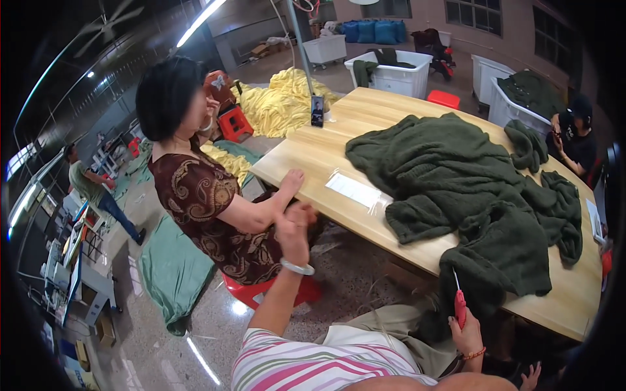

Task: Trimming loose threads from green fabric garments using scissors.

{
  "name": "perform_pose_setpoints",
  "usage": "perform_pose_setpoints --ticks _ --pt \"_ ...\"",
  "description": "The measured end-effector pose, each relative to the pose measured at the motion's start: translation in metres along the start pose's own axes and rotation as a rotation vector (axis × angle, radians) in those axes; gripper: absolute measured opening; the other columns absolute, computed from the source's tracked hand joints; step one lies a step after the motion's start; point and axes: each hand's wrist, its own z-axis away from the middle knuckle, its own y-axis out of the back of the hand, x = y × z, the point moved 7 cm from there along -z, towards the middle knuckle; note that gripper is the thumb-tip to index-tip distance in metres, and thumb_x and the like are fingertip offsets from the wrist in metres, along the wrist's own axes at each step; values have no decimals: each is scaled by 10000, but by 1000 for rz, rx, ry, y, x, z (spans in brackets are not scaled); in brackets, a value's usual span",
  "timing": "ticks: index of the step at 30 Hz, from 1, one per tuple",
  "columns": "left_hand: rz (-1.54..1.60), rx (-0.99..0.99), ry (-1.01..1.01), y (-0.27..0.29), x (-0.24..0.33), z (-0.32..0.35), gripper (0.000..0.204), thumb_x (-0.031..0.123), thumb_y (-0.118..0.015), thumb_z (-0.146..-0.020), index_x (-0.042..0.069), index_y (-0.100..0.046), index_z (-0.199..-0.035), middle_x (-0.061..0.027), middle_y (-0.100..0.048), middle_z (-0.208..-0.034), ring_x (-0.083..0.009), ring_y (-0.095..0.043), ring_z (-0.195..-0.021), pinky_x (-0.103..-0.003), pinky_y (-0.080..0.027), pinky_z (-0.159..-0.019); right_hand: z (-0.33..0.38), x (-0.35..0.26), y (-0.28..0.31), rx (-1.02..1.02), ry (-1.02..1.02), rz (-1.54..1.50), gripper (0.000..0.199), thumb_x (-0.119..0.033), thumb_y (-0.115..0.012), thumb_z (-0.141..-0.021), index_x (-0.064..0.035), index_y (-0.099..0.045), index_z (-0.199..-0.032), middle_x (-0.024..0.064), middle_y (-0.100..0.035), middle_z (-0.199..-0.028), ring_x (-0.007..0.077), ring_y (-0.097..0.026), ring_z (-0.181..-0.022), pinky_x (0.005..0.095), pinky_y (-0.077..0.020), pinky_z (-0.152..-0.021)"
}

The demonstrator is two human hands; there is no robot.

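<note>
1. The red-handled tool [460, 306] stands upright in the right hand [466, 335], low at the right of the view, its thin pale tip pointing up at the hanging edge of the dark green knitwear [469, 195].
2. The right grip is clamped around the red handle, fingers curled shut on it. The tool looks light and stiff, with a narrow point that could snag yarn; the thick handle is the safe place to hold it.
3. The knitwear lies in a loose heap across the right half of the wooden surface [313, 159], one fold drooping over the near edge just above the tool. It looks soft, bulky and stretchy. I judge it would sag if lifted by one corner and is better gathered at a thick fold or a hem.
4. The left hand [293, 225] is raised off the surface, near its front left corner and close to a seated person's forearm. It has a pale bracelet [297, 267] at the wrist. The fingers look loosely curled with nothing in them.
5. A clear plastic bag with a white sheet [355, 190] lies flat on the surface just left of the knitwear.
6. A seated person in a brown patterned top [202, 202] rests a hand on the corner of the surface, sitting on a red stool [251, 293].
7. Farther off lie a yellow fabric pile [280, 101] and white bins [391, 75] holding more green knits.
</note>
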Motion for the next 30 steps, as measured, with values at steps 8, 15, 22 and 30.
perform_pose_setpoints --ticks 8,15,22,30 --pt "-48 270 -937 -1 240 17 876 699 -315 -888 119 -59 -1492 -170 -564 -1173 -232 -598 -915 -345 -477 -840 5 -4 4 -5 -42 -96 234 -140 -616 -838 4 -531 -1002 213 -567 -730 405 -580 -699 423 -450 -621" --pt "-173 -57 -1791 -68 220 72 760 683 -183 -912 218 -43 -1497 -185 -457 -1231 -308 -595 -843 -434 -504 -702 1 -9 7 28 5 -54 452 -244 -626 -845 -71 -519 -1248 225 -622 -1029 411 -579 -982 445 -462 -824" --pt "-253 -792 -112 -215 33 63 615 70 -622 -811 35 -390 -1379 -147 -554 -1223 -224 -530 -1125 -345 -426 -931 32 6 19 75 -45 -28 423 -295 -626 -857 -77 -521 -1204 192 -625 -925 371 -602 -872 442 -477 -757" --pt "-305 -1236 271 -371 -167 168 970 262 -830 -641 -80 -294 -1373 -233 -528 -1245 -315 -531 -1141 -370 -423 -976 61 12 12 90 -99 -32 454 -318 -594 -876 -110 -479 -1262 180 -630 -999 374 -593 -942 470 -473 -821"
